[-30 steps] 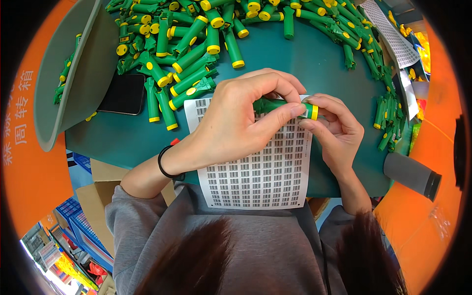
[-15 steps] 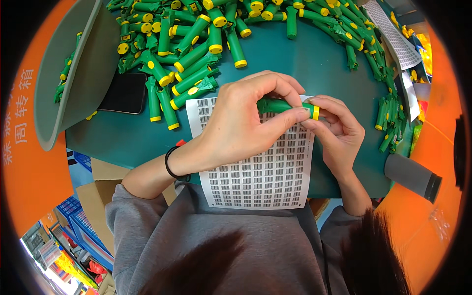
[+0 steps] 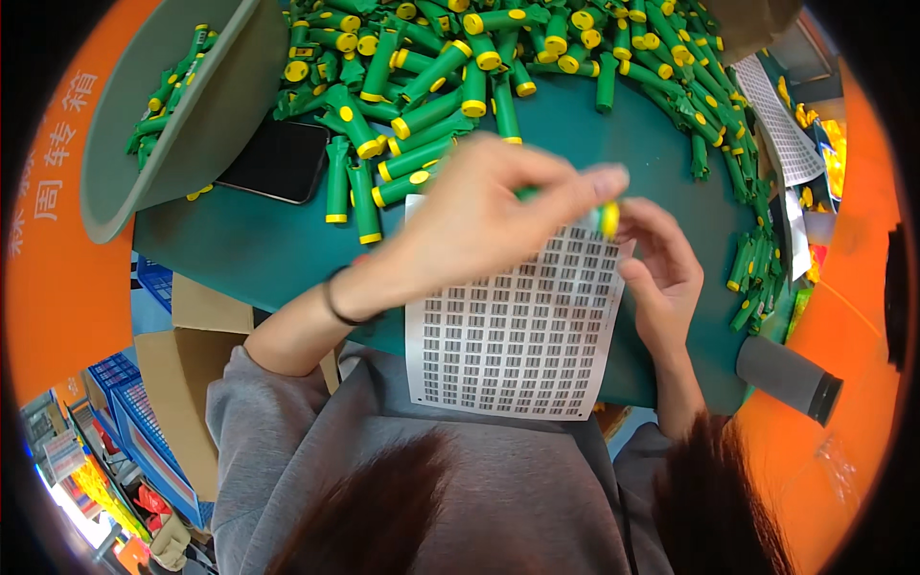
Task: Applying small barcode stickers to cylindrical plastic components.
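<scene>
Head view: the left hand [image 3: 489,211], blurred, has its fingers closed on a yellow-ended green tube [image 3: 610,221] right of the frame's centre, above a white label sheet [image 3: 517,331]. The right hand [image 3: 668,268] curves beside the yellow end, thumb and fingers apart; contact is unclear. Similar tubes [image 3: 474,88] crowd the surface [image 3: 652,144] along the top.
</scene>
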Demonstrator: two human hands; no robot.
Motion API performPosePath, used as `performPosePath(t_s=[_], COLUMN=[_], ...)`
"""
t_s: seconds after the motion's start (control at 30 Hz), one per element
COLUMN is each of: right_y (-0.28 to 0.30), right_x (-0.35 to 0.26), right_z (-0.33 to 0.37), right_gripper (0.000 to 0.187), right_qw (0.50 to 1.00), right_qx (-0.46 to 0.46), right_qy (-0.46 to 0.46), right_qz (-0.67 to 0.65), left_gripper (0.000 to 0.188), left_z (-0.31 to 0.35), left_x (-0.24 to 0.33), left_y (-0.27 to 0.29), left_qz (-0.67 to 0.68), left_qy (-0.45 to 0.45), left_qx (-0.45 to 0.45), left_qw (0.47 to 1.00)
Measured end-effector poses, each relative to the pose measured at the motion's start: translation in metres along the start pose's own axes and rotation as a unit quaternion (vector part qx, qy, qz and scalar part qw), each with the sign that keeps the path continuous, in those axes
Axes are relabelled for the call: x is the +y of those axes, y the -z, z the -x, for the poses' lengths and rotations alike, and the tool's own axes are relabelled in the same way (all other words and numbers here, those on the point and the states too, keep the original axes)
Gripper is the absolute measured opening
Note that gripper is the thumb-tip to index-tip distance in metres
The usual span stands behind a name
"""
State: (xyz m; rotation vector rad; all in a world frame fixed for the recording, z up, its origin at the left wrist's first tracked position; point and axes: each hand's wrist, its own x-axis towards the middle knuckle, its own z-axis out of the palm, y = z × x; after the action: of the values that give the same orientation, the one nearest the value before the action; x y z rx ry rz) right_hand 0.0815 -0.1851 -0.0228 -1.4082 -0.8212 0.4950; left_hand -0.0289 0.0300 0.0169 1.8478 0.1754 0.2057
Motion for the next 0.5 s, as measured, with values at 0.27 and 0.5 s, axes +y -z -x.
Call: performPosePath(t_s=[0.27,0.5], right_y=[0.015,0.016], right_x=[0.003,0.003], right_z=[-0.014,-0.005], right_gripper=[0.019,0.015], right_qw=[0.952,0.971], right_qx=[-0.036,0.023], right_qy=[-0.121,-0.140], right_qz=[0.277,0.191], left_gripper=[0.011,0.021], left_z=[0.010,0.015], left_x=[0.024,-0.033], left_y=[0.131,-0.011], left_qz=[-0.499,-0.322], left_qy=[-0.316,-0.261], left_qx=[0.435,0.094], left_qw=[0.680,0.905])
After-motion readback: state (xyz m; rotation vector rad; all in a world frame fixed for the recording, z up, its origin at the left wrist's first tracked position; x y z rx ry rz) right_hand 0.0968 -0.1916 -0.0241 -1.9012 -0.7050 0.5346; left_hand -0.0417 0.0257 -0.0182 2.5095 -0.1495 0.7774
